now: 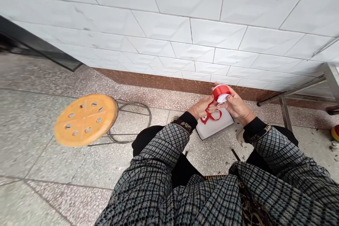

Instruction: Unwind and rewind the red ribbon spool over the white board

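Both hands meet in front of the person's knees around a roll of red satin ribbon (221, 91), held up off the floor and tilted so that its white end face shows. The right hand (237, 105) curls about the roll's right side, thumb near the white face and fingers behind, a grip that seems meant to steady it while leaving the rim exposed. The left hand (203, 106) is closed at the roll's lower left, its thumb and fingers apparently pinching the ribbon where it leaves the winding (the exact contact is partly hidden by the fingers).

From there a loose ribbon tail (208, 115) drops in a crossed loop over a pale flat panel (215, 128) with a dark edge, which lies on the speckled floor (209, 159) below the hands. Whether this is a box or a board, I cannot tell. Its place between the knees probably keeps the slack within easy reach and off the floor.

The checked sleeves (161, 148) end in black cuffs, short of the ribbon. An orange round stool (86, 120) with a perforated seat stands to the left, well apart from the work.
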`<state>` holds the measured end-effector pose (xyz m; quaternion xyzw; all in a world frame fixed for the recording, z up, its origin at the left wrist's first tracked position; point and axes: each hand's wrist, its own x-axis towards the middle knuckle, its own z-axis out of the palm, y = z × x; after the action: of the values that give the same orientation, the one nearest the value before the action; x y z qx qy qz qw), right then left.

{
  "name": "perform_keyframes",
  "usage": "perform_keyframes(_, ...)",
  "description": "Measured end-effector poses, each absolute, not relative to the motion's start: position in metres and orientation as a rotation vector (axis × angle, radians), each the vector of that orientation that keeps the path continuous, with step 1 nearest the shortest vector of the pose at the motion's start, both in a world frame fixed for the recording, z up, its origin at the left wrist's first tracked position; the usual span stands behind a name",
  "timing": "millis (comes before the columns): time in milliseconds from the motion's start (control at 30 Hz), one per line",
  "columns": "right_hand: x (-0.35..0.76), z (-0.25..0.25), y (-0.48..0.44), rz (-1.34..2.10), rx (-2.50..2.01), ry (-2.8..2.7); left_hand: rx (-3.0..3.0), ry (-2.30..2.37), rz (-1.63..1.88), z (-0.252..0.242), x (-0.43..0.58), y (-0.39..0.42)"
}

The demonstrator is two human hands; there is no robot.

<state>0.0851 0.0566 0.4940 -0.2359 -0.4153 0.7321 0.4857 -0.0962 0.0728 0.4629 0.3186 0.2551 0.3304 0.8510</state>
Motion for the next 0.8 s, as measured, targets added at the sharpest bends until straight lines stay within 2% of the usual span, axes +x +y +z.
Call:
perform_keyframes(233, 0.082, 0.477, 0.046, 1.749, -0.651, -1.011, 0.631, 0.571, 0.746, 0.469, -0.089, 0.065)
perform_keyframes(400, 0.103, 0.49, 0.047, 1.562, -0.818, -1.341, 0.8, 0.514, 0.758, 0.488, -0.092, 0.053)
perform_keyframes(500, 0.122, 0.514, 0.047, 1.333, -0.999, -1.685, 0.876, 0.581, 0.75, 0.5, -0.097, 0.042)
perform_keyframes(633, 0.134, 0.546, 0.038, 0.856, -1.082, -2.217, 0.953, 0.734, 0.68, 0.513, -0.093, 0.027)
perform_keyframes(800, 0.138, 0.568, 0.033, 0.591, -1.136, -2.449, 0.96, 0.868, 0.65, 0.535, -0.077, 0.019)
